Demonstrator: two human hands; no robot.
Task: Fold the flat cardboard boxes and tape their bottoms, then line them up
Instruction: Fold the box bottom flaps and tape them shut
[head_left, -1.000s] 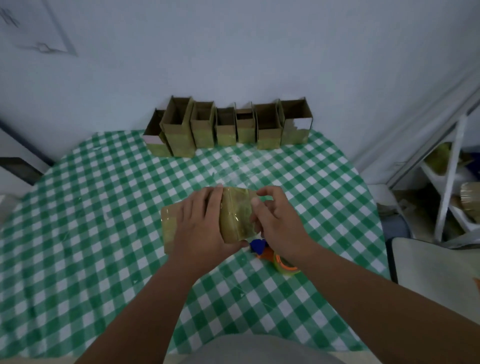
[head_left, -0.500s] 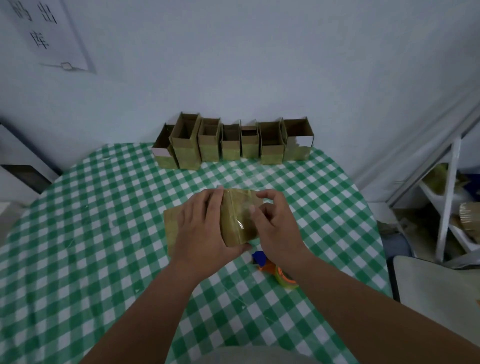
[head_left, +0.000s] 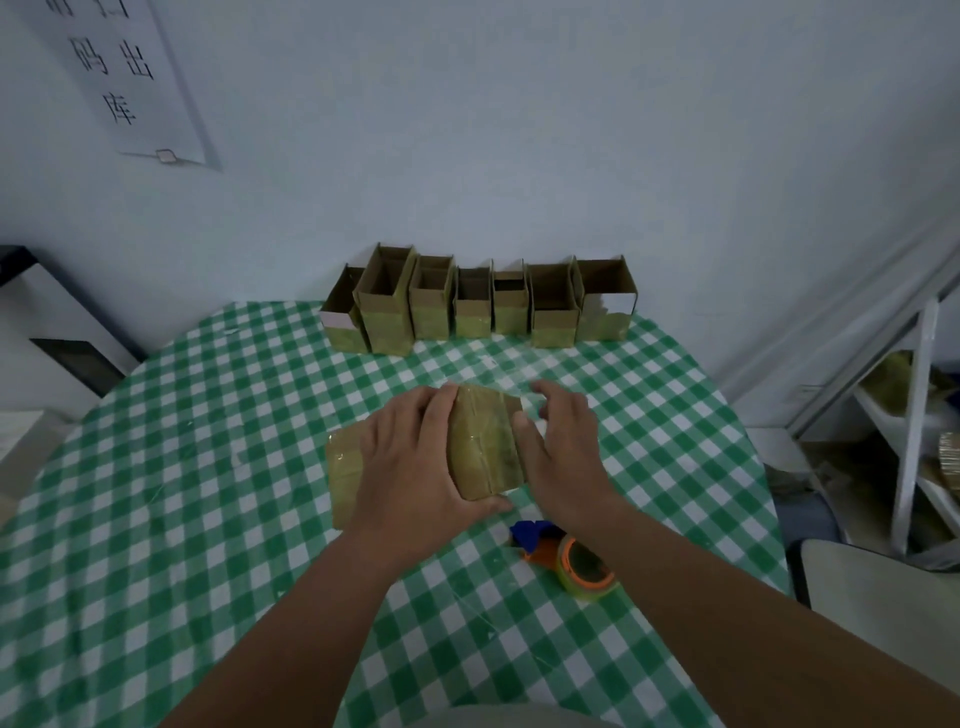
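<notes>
Here, cardboard box (head_left: 485, 451) between both hands; left hand (head_left: 415, 462) gripping it, right hand (head_left: 563, 447) pressing, fingers relaxed

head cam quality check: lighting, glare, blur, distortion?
Head view: dim, bluish, flat light with only faint shadows; soft glare patch on the checked tablecloth beyond the hands and a sheen on the taped box; wide-angle bowing curves the shelf frame at right; the wall sign and the row of finished boxes look soft, forearms slightly smeared.
</notes>
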